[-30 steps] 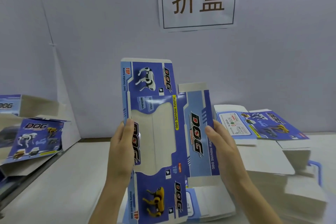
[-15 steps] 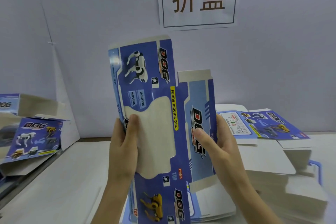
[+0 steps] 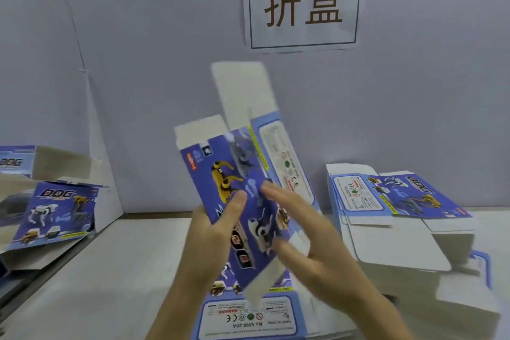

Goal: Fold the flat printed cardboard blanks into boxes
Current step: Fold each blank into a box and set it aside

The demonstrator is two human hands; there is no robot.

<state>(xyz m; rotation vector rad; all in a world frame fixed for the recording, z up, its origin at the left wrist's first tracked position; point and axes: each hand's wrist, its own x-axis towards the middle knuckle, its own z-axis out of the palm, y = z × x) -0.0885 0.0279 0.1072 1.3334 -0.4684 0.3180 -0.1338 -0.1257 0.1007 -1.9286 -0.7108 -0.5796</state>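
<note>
Blank (image 3: 218, 165) is held upright above the bench (image 3: 110, 270), partly opened, white flaps uppermost. Left grip (image 3: 218, 232) is clamped on its lower left edge, thumb laid on the printed face. Right grip (image 3: 311, 243) is spread, fingers straight at the right panel; contact is blurred and cannot be confirmed. Step judged: sleeve being squared, early in this box. Next, panels would need pushing square along the creases, then end flaps tucked. Stack (image 3: 400, 201) lies at right.
</note>
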